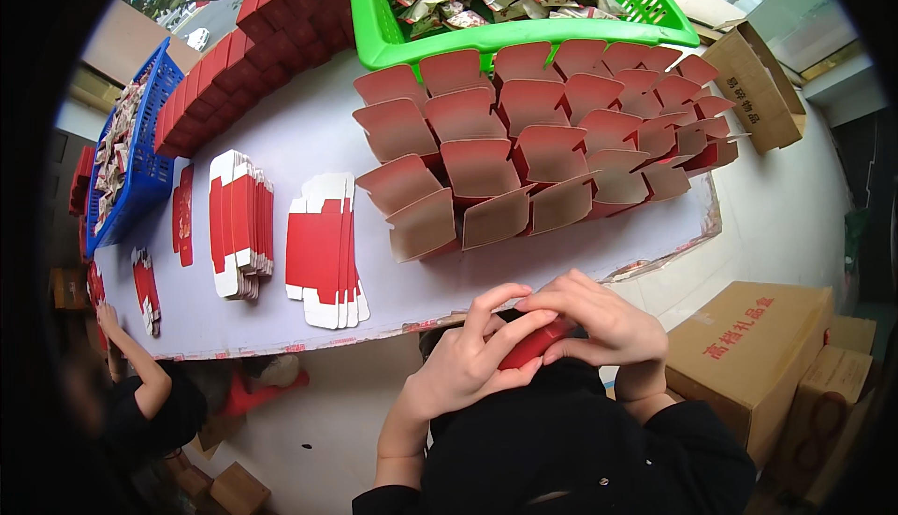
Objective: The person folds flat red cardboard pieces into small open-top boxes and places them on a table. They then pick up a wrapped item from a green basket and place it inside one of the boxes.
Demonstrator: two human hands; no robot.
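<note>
Close to my body, just off the table's near edge, a small red carton [535, 345] is held between my two hands. My left hand [475, 347] grips its left side, with curled fingers over the top. My right hand [603, 319] wraps the other side, its fingertips meeting the left ones above the carton. Much of the carton is hidden by my fingers. Beyond my hands stand rows of red cartons with raised flaps [486, 164]. To their left lie flat, unfolded red and white cartons [318, 248] in a loose pile, beside a taller stack of flat cartons [238, 225].
A green basket [524, 52] of small packets stands at the back. Closed red boxes [253, 57] are stacked at the far left, by a blue basket [140, 150]. Brown cardboard boxes [748, 347] sit at my right. At the left, a co-worker's arm [140, 361] reaches the table.
</note>
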